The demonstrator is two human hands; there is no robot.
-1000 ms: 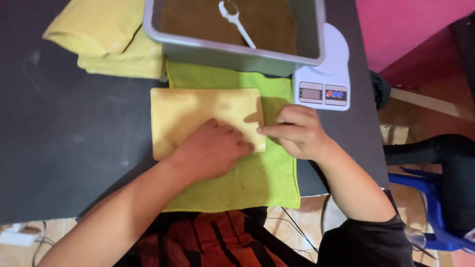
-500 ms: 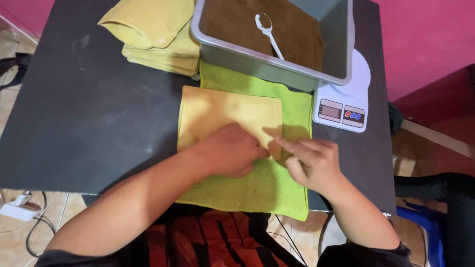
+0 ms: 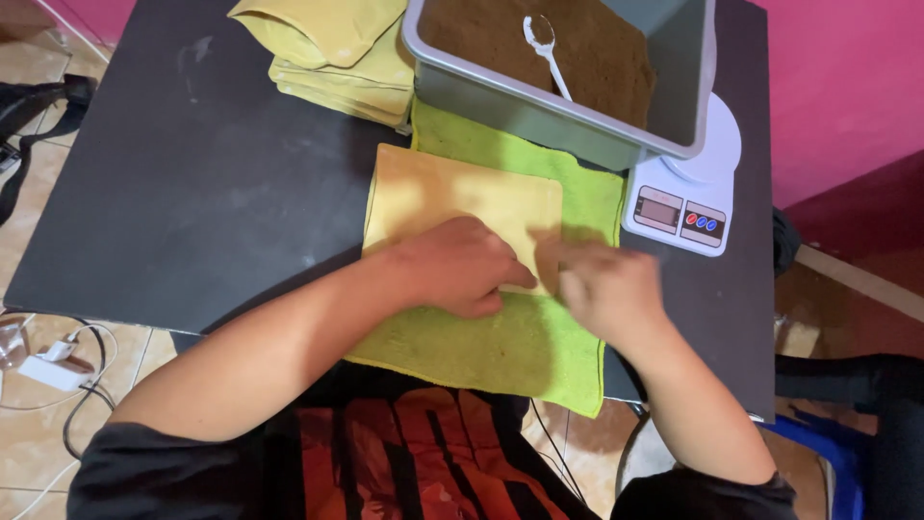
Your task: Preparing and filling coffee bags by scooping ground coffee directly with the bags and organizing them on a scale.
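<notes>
A flat yellow pouch (image 3: 452, 202) lies on a green cloth (image 3: 500, 347) on the dark desk (image 3: 192, 193), pinned under the left hand (image 3: 462, 265), whose fingers are curled and press down near its right edge. The right hand (image 3: 602, 284), blurred, sits just beside that edge; its grip cannot be told. Smoothing goes best with a firm, flat palm and even pressure. Behind stand a tray of brown powder (image 3: 674, 96) with a white spoon (image 3: 547, 53), a scale (image 3: 688, 207) and stacked pouches (image 3: 337, 58).

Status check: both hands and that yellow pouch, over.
Left hand flat on yellow pouch. Right hand blurred at pouch's right edge, grip unclear. Pouch lies on green cloth; nothing blocking.
</notes>
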